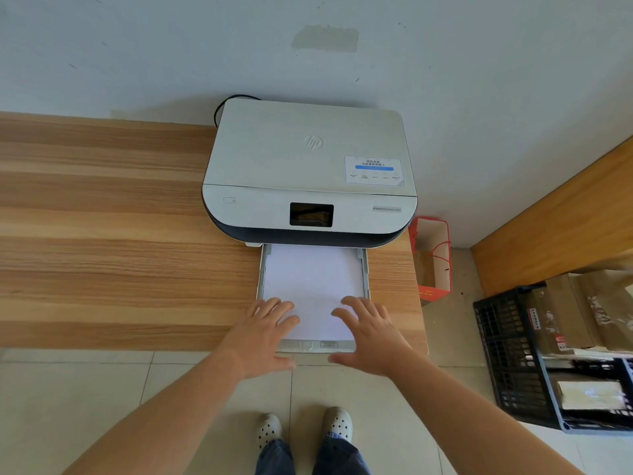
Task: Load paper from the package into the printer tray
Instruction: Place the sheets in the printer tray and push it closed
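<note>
Both of our shoes [305, 428] stand on the tiled floor [137, 406] nearest the view, and above them our 2 forearms reach toward the bench [102, 217]. Our left hand [263, 337] and right hand [368, 337] lie flat, fingers straight and spread, on the near corners of the white paper [313, 279]. Neither grip is closed: both are released, with nothing pinched or curled around, and the palms seem to rest over the near end of the stack.

We see the paper lying inside the pulled-out tray [260, 279], which juts toward us from under the front of the printer [308, 149]. The sheet's long axis runs near to far, straight into the printer, and its side edges sit just inside the tray's side walls. No paper package shows in this view.

We judge the loading itself done, with squaring the stack and closing the tray left. The relation that matters: the printer's slot lies directly far of both hands, along the paper's long axis, so a push must go straight away from us. Both hands sit about equally near the tray's front lip [315, 345], 1 on each side of its middle, which favours an even 2-handed push; a push from 1 side alone could skew the tray.

To the right, on the floor, stand an orange bag [433, 262] and a black crate [507, 354].
</note>
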Action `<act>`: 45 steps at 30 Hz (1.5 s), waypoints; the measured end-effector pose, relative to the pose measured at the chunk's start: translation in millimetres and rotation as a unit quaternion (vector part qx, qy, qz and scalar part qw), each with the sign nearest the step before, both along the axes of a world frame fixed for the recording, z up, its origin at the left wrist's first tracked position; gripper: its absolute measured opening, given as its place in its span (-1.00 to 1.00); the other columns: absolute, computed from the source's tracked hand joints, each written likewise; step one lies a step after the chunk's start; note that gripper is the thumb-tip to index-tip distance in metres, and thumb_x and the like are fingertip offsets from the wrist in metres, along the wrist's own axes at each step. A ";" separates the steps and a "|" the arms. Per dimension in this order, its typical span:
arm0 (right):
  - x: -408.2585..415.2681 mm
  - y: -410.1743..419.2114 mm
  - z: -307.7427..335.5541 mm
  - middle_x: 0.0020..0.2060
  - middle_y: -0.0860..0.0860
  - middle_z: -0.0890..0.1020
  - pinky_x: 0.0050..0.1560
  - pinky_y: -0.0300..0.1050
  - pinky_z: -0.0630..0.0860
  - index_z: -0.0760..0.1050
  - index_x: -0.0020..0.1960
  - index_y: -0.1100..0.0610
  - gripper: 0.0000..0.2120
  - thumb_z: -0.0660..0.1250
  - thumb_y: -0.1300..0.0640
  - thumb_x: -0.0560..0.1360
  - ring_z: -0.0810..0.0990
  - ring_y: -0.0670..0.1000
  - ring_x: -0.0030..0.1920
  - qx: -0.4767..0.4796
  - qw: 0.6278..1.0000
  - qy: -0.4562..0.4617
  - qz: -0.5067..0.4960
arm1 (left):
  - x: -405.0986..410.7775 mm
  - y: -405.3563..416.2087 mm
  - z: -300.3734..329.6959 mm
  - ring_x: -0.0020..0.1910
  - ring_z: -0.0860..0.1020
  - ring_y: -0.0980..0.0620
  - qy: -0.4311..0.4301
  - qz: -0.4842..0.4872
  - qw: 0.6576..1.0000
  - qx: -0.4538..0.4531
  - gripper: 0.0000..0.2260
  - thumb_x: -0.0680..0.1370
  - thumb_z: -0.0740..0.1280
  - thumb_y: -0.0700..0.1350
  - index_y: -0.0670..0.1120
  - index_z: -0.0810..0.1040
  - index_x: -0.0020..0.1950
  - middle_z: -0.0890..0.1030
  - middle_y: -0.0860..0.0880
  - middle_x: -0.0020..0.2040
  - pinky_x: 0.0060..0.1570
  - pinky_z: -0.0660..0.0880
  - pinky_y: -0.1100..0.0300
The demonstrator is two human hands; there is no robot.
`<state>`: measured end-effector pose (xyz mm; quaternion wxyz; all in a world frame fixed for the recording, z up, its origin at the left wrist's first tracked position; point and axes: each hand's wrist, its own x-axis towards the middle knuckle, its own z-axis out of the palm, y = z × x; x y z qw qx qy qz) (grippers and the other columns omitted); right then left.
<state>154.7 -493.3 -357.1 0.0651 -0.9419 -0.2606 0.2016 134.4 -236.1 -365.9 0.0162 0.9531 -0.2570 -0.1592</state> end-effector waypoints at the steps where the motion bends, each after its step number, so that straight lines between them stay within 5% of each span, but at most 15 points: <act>1: -2.4 1.8 -2.2 0.47 0.00 0.18 0.43 0.14 0.11 0.14 0.44 -0.10 -0.22 0.19 -0.45 0.35 0.15 0.10 0.45 -0.008 1.000 -0.007 0.008 | -2.5 -0.8 -2.6 0.47 0.09 -0.10 0.004 0.001 1.000 0.023 -0.28 0.40 0.20 0.37 0.02 0.23 0.45 0.16 -0.04 0.50 0.42 0.03 -0.08; 7: -4.9 8.0 -5.8 0.52 0.04 0.07 0.47 0.20 -0.08 0.04 0.48 -0.10 -0.24 0.26 -0.32 0.41 0.03 0.14 0.51 -0.056 0.998 -0.034 0.016 | -3.9 1.1 -4.6 0.33 0.38 -0.12 -0.048 0.004 0.998 0.030 -0.33 0.29 0.47 0.22 -0.01 0.43 0.32 0.47 -0.07 0.35 0.24 0.40 -0.09; 14: 3.4 8.2 -0.4 0.50 0.05 0.15 0.45 0.22 0.01 0.10 0.47 -0.08 -0.27 0.25 -0.31 0.41 0.12 0.15 0.48 -0.051 0.996 -0.071 0.000 | 3.0 7.7 1.4 0.28 0.33 -0.08 -0.087 0.007 0.996 -0.008 -0.43 0.33 0.43 0.19 -0.04 0.45 0.25 0.49 -0.04 0.29 0.20 0.44 -0.07; 20: 6.6 10.4 0.3 0.51 0.05 0.11 0.46 0.22 -0.01 0.06 0.49 -0.07 -0.24 0.26 -0.30 0.41 0.08 0.15 0.50 -0.055 0.996 -0.074 -0.004 | 1.3 3.1 -1.5 0.47 0.19 -0.13 -0.042 0.049 0.997 0.043 -0.34 0.46 0.30 0.21 -0.06 0.26 0.47 0.26 -0.08 0.50 0.39 0.20 -0.15; 25: 17.3 10.2 2.2 0.54 0.07 0.04 0.46 0.23 -0.19 0.01 0.53 -0.05 -0.19 0.26 -0.30 0.43 -0.04 0.17 0.54 -0.059 0.993 -0.092 -0.037 | 17.4 4.3 5.6 0.45 0.26 -0.14 -0.064 0.084 0.994 0.039 -0.28 0.38 0.37 0.24 -0.07 0.32 0.45 0.32 -0.09 0.47 0.36 0.26 -0.15; 31: 38.4 15.1 6.2 0.57 0.08 -0.17 0.36 0.23 -0.51 -0.13 0.56 -0.06 -0.14 0.24 -0.30 0.45 -0.31 0.16 0.53 -0.094 0.989 -0.106 -0.042 | 34.0 -0.7 7.1 0.54 -0.09 -0.13 -0.083 0.118 0.989 0.045 -0.21 0.49 0.22 0.28 -0.03 -0.05 0.56 -0.10 -0.09 0.58 0.48 -0.05 -0.14; 36: 48.9 19.9 5.8 0.56 0.10 -0.21 0.37 0.28 -0.47 -0.17 0.56 -0.06 -0.11 0.25 -0.30 0.44 -0.37 0.18 0.51 -0.110 0.986 -0.118 -0.047 | 43.4 -3.1 8.1 0.53 -0.21 -0.14 -0.084 0.113 0.988 0.056 -0.25 0.54 0.18 0.24 0.01 -0.16 0.55 -0.23 -0.09 0.57 0.45 -0.15 -0.14; 45: 76.3 24.5 6.2 0.56 0.11 -0.24 0.43 0.33 -0.35 -0.24 0.55 -0.05 -0.06 0.28 -0.29 0.43 -0.38 0.19 0.51 -0.117 0.981 -0.140 -0.063 | 76.1 1.7 7.3 0.53 -0.15 -0.18 -0.121 0.140 0.981 0.057 -0.16 0.46 0.29 0.26 -0.03 -0.05 0.56 -0.15 -0.12 0.58 0.47 -0.09 -0.20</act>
